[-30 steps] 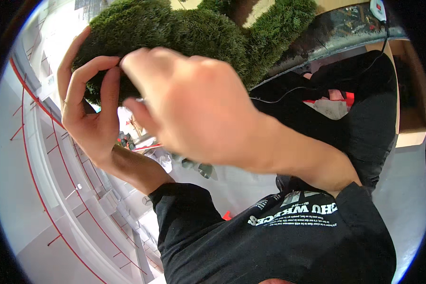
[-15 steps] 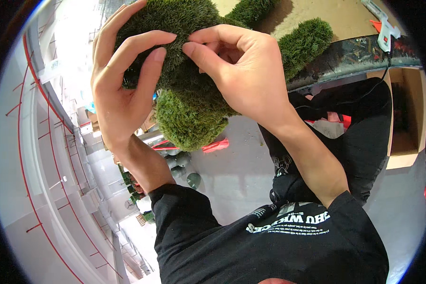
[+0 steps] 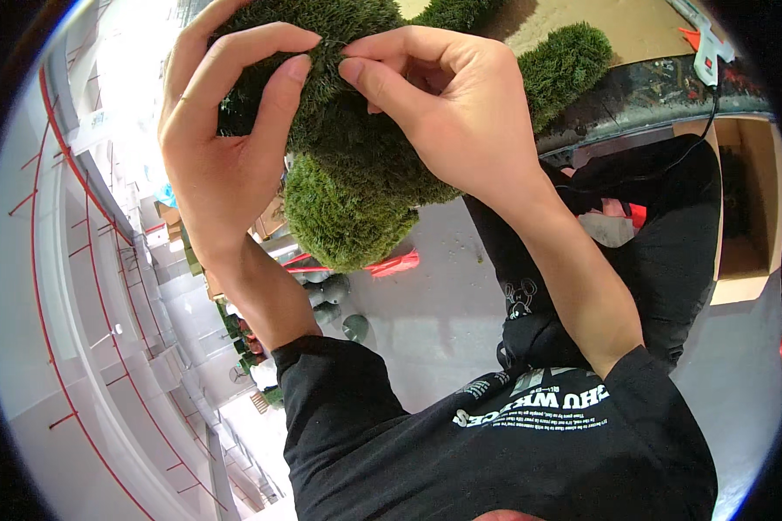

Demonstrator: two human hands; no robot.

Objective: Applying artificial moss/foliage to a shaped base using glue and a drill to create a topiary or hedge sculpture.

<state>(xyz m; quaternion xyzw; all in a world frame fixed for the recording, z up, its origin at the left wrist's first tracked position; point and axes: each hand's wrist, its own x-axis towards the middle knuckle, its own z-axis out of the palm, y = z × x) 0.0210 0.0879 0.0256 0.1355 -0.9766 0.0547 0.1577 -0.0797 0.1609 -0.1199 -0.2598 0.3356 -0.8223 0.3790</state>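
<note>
I'm seeing both hands up on the green moss-covered form (image 3: 356, 174) — a shaggy, lumpy shape hanging off the near edge of the bench (image 3: 660, 87), its rounded lower lobe out over the floor.

Left hand (image 3: 226, 148) is wrapping the form's left side, fingers curled over the top, thumb and forefinger coming together on the green surface. Right hand (image 3: 460, 113) is lying over the form's right side, thumb and forefinger pinching together on the fibres right where the left fingertips are meeting them — the two pinches are almost touching. Whether anything small is sitting between the fingertips, I cannot tell.

A second green lobe (image 3: 565, 61) is sticking out to the right, resting at the bench's dark front edge. A white glue gun (image 3: 704, 48) with an orange tip is lying near the bench's right corner, its cable dropping over the edge. An open cardboard box (image 3: 747, 200) is sitting under that corner.

Room to move: grey floor (image 3: 443, 313) is opening up below the form; red and dark bits are lying just under the lobe. My legs in black trousers (image 3: 669, 226) are crowding the right side.
</note>
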